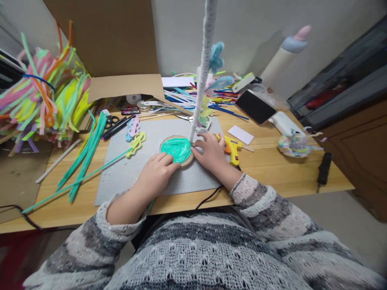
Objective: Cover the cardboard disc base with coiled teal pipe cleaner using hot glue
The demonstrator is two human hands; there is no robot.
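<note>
A round cardboard base (176, 150) with a swirled turquoise-green top lies on a grey mat (121, 173). My left hand (157, 172) grips its near-left edge, fingers curled together. On the right rim, thumb and forefinger of my right hand (210, 152) close on the base, beside the foot of a white wrapped pole (202, 72). That pole rises upright from the base's right edge, with fuzzy flowers in blue (217, 57) and other pale colours along it. Left of the base lie yellow (137, 144) and pink (133, 127) zigzag shapes of pipe cleaner.
A yellow hot glue gun (233, 151) lies right of my right hand. Behind are scissors (189, 118), loose pipe cleaners (181, 98) and a phone (255, 106). Green pipe cleaners (87, 157) and a large bundle (45, 92) are left; a black-handled tool (324, 169) is far right.
</note>
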